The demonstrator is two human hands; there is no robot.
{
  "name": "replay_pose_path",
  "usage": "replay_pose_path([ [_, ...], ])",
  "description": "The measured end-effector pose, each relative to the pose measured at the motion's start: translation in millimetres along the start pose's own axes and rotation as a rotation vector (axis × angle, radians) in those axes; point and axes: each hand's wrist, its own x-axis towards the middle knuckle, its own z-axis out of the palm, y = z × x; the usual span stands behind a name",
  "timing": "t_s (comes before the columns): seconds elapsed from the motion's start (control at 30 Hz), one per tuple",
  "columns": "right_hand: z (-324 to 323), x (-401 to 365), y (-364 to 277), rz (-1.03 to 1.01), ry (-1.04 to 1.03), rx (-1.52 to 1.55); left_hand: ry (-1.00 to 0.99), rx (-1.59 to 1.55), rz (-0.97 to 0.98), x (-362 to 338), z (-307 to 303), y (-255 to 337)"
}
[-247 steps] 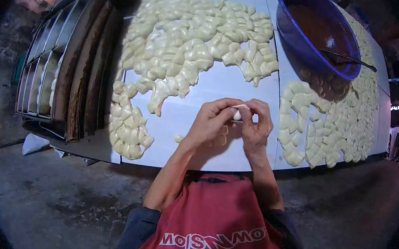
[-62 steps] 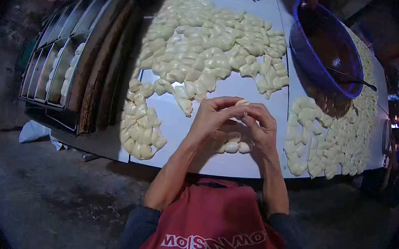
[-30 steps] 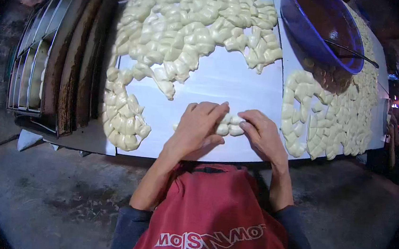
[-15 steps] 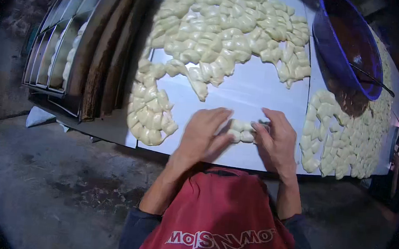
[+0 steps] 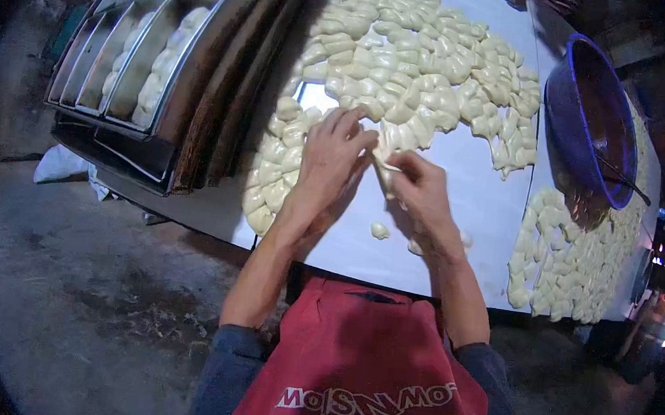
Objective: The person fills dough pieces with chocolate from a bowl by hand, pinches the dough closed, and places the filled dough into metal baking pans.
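Note:
A broad sheet of joined, glossy pale dough pieces [image 5: 429,54] covers the far part of the white tabletop. My left hand [image 5: 333,156] is at its near edge, fingers closed on the dough there. Beside it, my right hand [image 5: 422,190] pinches a strip of dough [image 5: 384,145] hanging from the same edge. A single small dough ball [image 5: 379,231] lies on the table just in front of my hands. More dough pieces [image 5: 418,245] show partly beneath my right wrist, which hides the rest of them.
At left stand metal loaf tins [image 5: 148,57], some with rows of dough inside, next to dark, worn boards [image 5: 237,80]. A purple basin [image 5: 586,111] with a thin-handled tool [image 5: 623,181] sits at right, with another dough sheet [image 5: 573,260] near it.
Both hands have left the small dough cluster near the table's front edge and moved farther away and left, to the big sheet's edge. The camera view has shifted too.

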Motion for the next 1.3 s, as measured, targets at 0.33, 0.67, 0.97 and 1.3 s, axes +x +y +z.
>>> replay_pose_path([
  [0.33, -18.1, -1.5, -6.4, 0.046, 0.125, -0.258, -0.021, -0.175, 0.153, 1.4, 10.0, 8.7],
  [0.67, -16.6, -3.5, 21.8, 0.255, 0.046, 0.638, -0.064, -0.082, 0.090, -3.9, 10.8, 14.9],
  [0.97, -30.8, -17.3, 10.9, 0.218, -0.052, 0.538, -0.135, -0.050, 0.244, -0.1, 28.5, 11.8],
  [1.3, -86.0, -62.4, -0.1, 0.060, 0.067, 1.104, -0.223, 0.028, 0.102, -10.2, 5.7, 40.5],
])
